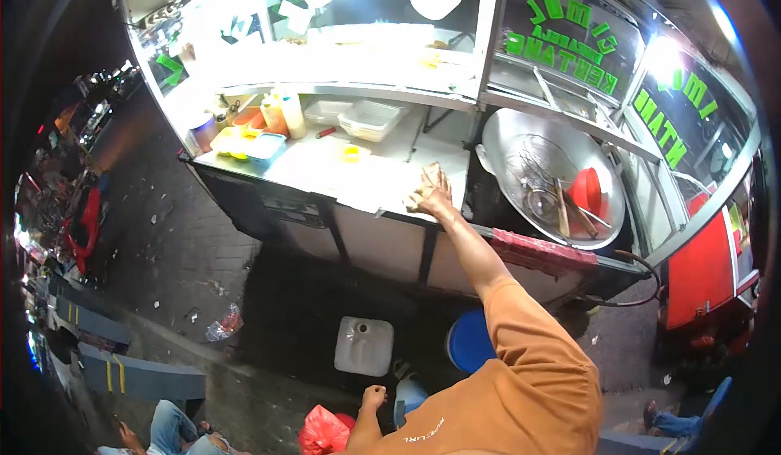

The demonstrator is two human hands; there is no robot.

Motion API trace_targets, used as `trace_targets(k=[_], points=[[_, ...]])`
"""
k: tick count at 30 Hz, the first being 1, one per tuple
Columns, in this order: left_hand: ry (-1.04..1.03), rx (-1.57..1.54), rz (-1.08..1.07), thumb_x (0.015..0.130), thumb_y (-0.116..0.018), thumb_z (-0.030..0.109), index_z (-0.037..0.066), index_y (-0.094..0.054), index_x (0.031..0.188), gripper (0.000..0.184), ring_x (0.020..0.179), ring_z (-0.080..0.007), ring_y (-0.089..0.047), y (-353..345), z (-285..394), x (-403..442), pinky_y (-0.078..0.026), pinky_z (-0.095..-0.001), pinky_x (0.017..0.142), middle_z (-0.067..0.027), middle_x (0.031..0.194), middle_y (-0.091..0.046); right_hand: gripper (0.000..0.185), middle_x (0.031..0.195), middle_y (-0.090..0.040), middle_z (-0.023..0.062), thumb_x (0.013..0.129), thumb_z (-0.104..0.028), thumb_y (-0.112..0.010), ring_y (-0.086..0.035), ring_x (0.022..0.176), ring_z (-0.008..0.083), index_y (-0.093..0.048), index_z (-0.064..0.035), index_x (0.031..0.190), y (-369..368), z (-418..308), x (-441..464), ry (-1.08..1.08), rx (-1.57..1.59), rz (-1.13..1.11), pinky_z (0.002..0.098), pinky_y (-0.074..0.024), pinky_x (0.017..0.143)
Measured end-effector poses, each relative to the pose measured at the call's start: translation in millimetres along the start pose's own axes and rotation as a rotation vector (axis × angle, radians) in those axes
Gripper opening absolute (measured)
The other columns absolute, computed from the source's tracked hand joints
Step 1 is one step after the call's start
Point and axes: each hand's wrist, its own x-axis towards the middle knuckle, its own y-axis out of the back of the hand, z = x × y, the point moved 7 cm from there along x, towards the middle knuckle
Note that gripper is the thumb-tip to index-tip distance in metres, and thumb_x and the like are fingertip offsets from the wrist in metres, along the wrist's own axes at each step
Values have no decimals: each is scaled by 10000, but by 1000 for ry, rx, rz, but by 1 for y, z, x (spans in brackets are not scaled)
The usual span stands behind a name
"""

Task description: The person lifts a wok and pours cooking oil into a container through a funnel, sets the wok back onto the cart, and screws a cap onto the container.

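My right hand (436,185) rests on the front part of the bright white counter (313,169), at the end of my outstretched arm. Under its fingers is a pale crumpled thing that looks like a cloth (416,203); glare blurs its edges. Low in the view, my left hand (374,396) hangs closed beside my body, with nothing visible in it. A red plastic bag (324,431) is close to that hand. Right of my right hand, a large metal wok (508,150) holds a wire strainer (533,162), a red plastic scoop (586,191) and wooden-handled tools.
Clear plastic tubs (370,120), sauce bottles (291,115) and a blue container (266,148) stand along the counter. Glass panels and a metal frame enclose the cart. On the ground are a white jerrycan (364,346) and a blue drum (470,341). A seated person's legs (172,429) show lower left.
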Motion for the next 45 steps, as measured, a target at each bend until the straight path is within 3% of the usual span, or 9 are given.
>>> trace_targets(k=[4, 8, 10, 20, 25, 32, 37, 41, 45], points=[[-66, -302, 92, 850, -532, 136, -32, -609, 939, 205, 618, -171, -608, 68, 12, 3, -511, -277, 555, -116, 760, -631, 499, 1124, -536, 179, 715, -373, -619, -506, 1053, 338, -530, -119, 1135, -61, 14, 22, 105, 117, -195, 440, -397, 905], [-64, -309, 144, 850, -527, 121, -36, -600, 924, 187, 592, -164, -590, 104, 16, 14, -507, -275, 535, -113, 745, -618, 127, 780, -625, 99, 670, -61, -571, -600, 725, 231, -604, -98, 787, -35, 39, 21, 45, 404, -191, 326, -471, 555], [-42, -283, 153, 848, -517, 118, -29, -602, 930, 189, 595, -159, -594, 112, 19, 13, -510, -274, 543, -111, 747, -622, 74, 620, -610, 91, 714, -94, -536, -586, 541, 209, -559, -59, 652, -22, 72, 48, 107, 3, -323, 323, -457, 462], [31, -116, 19, 806, -637, 185, 16, -608, 969, 236, 596, -135, -596, 105, 39, -5, -469, -256, 515, -74, 769, -634, 318, 897, -616, 114, 719, -28, -563, -611, 816, 262, -598, -110, 1024, 17, -11, 142, 172, 271, -92, 334, -497, 698], [-5, -192, 134, 814, -632, 196, 17, -599, 1020, 275, 656, -151, -624, 105, 59, 0, -469, -248, 503, -77, 791, -640, 259, 1001, -611, 71, 679, -70, -600, -564, 932, 271, -631, -146, 924, -81, 6, 150, 92, 168, -396, 390, -466, 758], [87, -80, -6, 823, -621, 219, 39, -601, 1013, 263, 589, -118, -580, 77, 72, 40, -421, -233, 449, -57, 791, -644, 333, 981, -631, 69, 625, -294, -746, -610, 905, 230, -640, -137, 899, -55, 74, 126, -34, -96, -240, 382, -512, 729], [-180, -233, 14, 813, -631, 214, 6, -601, 978, 268, 580, -113, -556, 63, 131, 89, -447, -268, 492, -65, 736, -629, 428, 960, -614, 125, 587, -294, -746, -594, 901, 294, -607, -86, 934, 3, 82, 33, 450, 201, 190, 378, -493, 766], [-279, -254, 53, 819, -619, 135, -28, -599, 951, 210, 623, -133, -567, 56, 170, 85, -490, -285, 558, -84, 748, -615, 286, 970, -602, 165, 695, -155, -579, -591, 894, 310, -617, -90, 971, 62, 61, 22, 34, 70, -244, 390, -481, 764], [-230, -242, 83, 818, -614, 129, -24, -600, 967, 214, 641, -152, -590, 53, 158, 79, -481, -284, 550, -94, 752, -627, 252, 921, -611, 117, 741, -246, -569, -581, 890, 287, -648, -161, 964, 33, 22, 52, 180, 28, -348, 381, -475, 756]])
